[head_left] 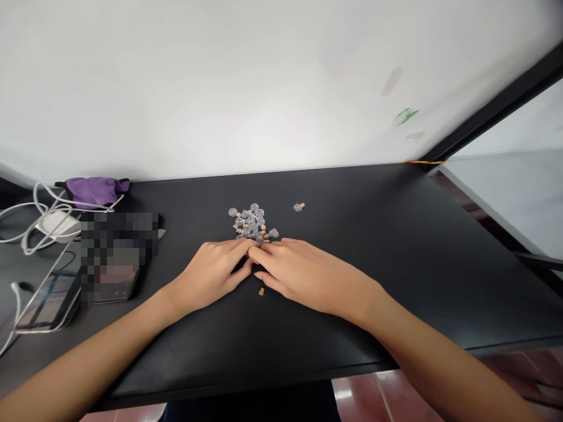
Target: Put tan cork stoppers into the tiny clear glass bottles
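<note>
A small pile of tiny clear glass bottles with cork stoppers (252, 224) lies on the black table (373, 234). My left hand (215, 273) and my right hand (299, 271) rest on the table just in front of the pile, fingertips meeting at its near edge. The fingers of both hands are drawn together in a pinch; what they hold is too small to make out. One loose cork (261, 291) lies under my right hand's fingers. A single bottle (298, 207) sits apart, to the right of the pile.
At the left lie a phone (53, 299), a blurred flat object (116, 258), white cables with a charger (48, 223) and a purple cloth mask (94, 189). A white wall stands behind the table. A black frame and window are at the right.
</note>
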`<state>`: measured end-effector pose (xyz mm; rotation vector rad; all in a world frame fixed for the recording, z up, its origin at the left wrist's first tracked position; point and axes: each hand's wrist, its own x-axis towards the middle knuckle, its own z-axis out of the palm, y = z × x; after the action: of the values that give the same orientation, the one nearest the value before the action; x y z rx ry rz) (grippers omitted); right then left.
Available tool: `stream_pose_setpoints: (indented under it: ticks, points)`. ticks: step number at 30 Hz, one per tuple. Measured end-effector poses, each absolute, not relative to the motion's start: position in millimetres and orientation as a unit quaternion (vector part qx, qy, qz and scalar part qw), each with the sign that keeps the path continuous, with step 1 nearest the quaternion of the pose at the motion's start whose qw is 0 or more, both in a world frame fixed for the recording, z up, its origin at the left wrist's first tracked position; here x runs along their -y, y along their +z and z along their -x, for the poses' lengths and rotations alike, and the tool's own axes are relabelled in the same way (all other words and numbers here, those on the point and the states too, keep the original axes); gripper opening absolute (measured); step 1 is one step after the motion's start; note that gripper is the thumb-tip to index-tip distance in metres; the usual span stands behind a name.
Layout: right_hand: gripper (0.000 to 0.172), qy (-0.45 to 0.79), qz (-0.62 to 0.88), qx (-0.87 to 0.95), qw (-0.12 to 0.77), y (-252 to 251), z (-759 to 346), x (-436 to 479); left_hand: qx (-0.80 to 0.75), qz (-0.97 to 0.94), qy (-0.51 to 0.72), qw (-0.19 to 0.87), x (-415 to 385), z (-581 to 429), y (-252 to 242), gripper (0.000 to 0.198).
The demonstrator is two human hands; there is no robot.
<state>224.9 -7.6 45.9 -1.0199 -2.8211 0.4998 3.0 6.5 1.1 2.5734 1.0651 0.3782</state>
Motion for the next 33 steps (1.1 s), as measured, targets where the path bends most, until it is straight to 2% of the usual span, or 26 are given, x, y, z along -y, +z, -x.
stream_pose_setpoints:
  ticks: [6, 21, 33]
  points:
    - [0.004, 0.166, 0.32, 0.931, 0.055, 44.1, -223.3, 2.1, -0.377, -0.901, 0.136, 0.166, -6.7, -3.0, 1.3, 0.005]
    - [0.014, 0.184, 0.313, 0.928, 0.079, 41.1, -219.7, -5.2, -0.38, -0.895, 0.147, 0.181, -6.9, -3.6, 2.1, 0.01]
    - [0.011, 0.31, 0.332, 0.854, 0.253, 23.1, -218.5, -13.4, -0.369, -0.899, 0.159, 0.172, -6.9, -2.9, 1.9, 0.011]
